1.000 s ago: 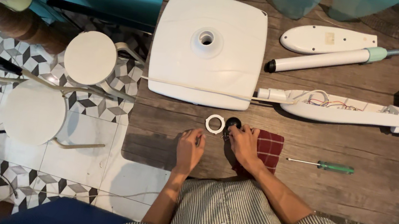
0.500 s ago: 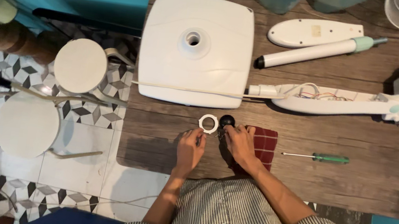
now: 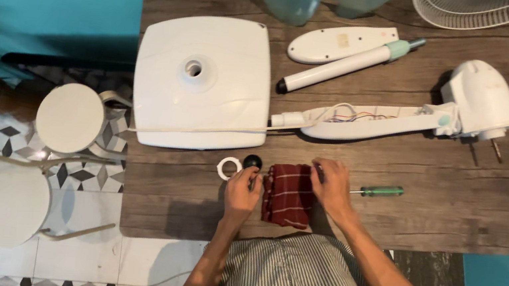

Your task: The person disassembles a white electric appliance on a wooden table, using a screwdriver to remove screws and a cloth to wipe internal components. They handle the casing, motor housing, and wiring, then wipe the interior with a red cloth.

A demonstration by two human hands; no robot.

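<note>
Hands came first in the head view, our only view. Our left hand [image 3: 241,193] lay on the wooden table [image 3: 459,214], fingers curled loosely around a small black knob [image 3: 253,161] at its fingertips; whether they truly pinched it we could not tell. A white ring [image 3: 229,167] lay just beside the knob at nine o'clock. Our right hand [image 3: 333,190] rested palm down, fingers spread and gripping nothing, touching the right edge of a folded dark red cloth [image 3: 288,194] that lay between both hands. A green-handled screwdriver [image 3: 377,191] lay at three o'clock of that hand, close by.

We judged the risks small but real: the knob looked round and might roll off the near table edge if nudged, and the ring could follow. A sleeve might sweep the screwdriver away. The exposed wires in the open fan neck [image 3: 365,120], at twelve o'clock of the cloth, could snag if the white cord [image 3: 202,131] were dragged.

We counted one square white fan base [image 3: 203,81], one fan motor head [image 3: 481,99], one white tube [image 3: 347,64], one oval cover [image 3: 340,43], one grille [image 3: 469,8] partly in view, one knob, one ring, one cloth, one screwdriver, and two round white stools [image 3: 70,117] at nine o'clock.
</note>
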